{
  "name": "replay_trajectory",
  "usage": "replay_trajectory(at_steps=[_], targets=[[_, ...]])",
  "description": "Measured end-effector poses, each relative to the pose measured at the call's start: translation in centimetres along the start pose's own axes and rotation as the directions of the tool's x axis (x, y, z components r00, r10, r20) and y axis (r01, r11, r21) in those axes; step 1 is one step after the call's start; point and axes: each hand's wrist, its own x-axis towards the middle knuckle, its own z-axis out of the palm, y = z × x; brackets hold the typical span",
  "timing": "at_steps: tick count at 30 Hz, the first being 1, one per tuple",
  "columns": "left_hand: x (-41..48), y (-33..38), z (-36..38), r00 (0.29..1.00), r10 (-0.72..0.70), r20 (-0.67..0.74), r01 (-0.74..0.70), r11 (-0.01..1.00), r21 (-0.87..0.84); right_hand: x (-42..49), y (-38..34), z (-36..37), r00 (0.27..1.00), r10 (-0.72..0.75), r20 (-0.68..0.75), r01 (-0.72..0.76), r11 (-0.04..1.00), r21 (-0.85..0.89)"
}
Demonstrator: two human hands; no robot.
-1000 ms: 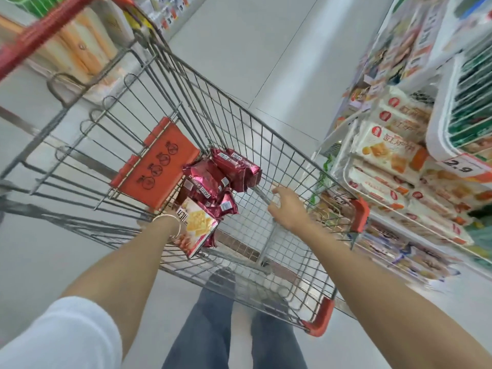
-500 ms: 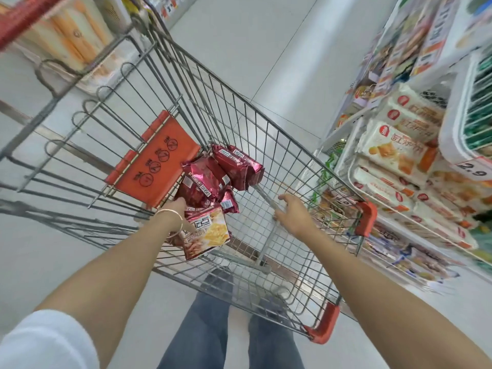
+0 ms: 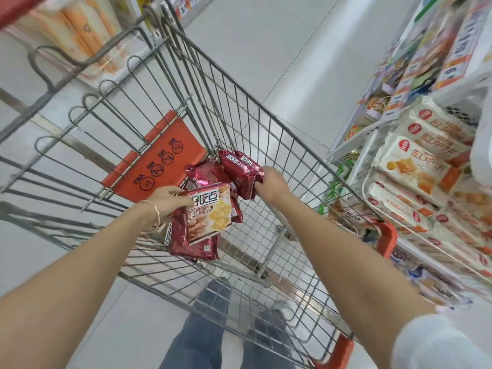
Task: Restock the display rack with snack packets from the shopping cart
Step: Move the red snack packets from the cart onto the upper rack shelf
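Note:
Both my hands are inside the wire shopping cart (image 3: 277, 145). My left hand (image 3: 167, 199) grips a stack of packets: a cream cracker packet (image 3: 210, 213) on top and a dark red packet (image 3: 186, 243) under it. Over by the cart's far corner, my right hand (image 3: 271, 181) holds a dark red snack packet (image 3: 239, 173). More dark red packets (image 3: 205, 173) lie between the two hands, partly hidden. The display rack (image 3: 426, 166) stands to the right of the cart.
The rack's wire baskets hold several white and orange biscuit packs (image 3: 415, 161). An orange child-seat flap (image 3: 157, 163) hangs at the cart's end. Another shelf with orange goods (image 3: 80, 30) stands at the top left. My legs in jeans (image 3: 202, 339) show beneath the cart.
My right hand moved from the cart's mesh floor up to the dark red packet and took hold of it. My left hand lifted its packets a little higher.

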Motion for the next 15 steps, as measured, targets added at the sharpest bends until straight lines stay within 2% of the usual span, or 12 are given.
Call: replay_trajectory(at_steps=[3, 7, 10, 12, 15], targets=[[0.2, 0.0, -0.7, 0.999, 0.002, -0.036, -0.007, 0.991, -0.135, 2.1, -1.2, 2.3, 0.999, -0.014, -0.051, 0.012, 0.999, -0.052], [1.1, -0.7, -1.6, 0.999, -0.014, -0.039, 0.008, 0.988, -0.154, 2.9, -0.9, 4.9, 0.996, 0.053, -0.078, -0.063, 0.988, -0.138], [0.1, -0.2, -1.7, 0.996, -0.034, -0.082, 0.023, 0.992, -0.125, 2.2, 0.3, 5.8, 0.994, 0.089, -0.066, -0.093, 0.994, -0.064], [-0.6, 0.3, -1.6, 0.994, -0.039, -0.102, 0.031, 0.997, -0.077, 0.5, 1.1, 5.6, 0.993, 0.041, -0.108, -0.041, 0.999, 0.003], [-1.3, 0.6, -1.4, 0.993, -0.069, -0.094, 0.059, 0.994, -0.097, -4.4, 2.5, 3.7, 0.964, -0.122, -0.234, 0.127, 0.992, 0.009]])
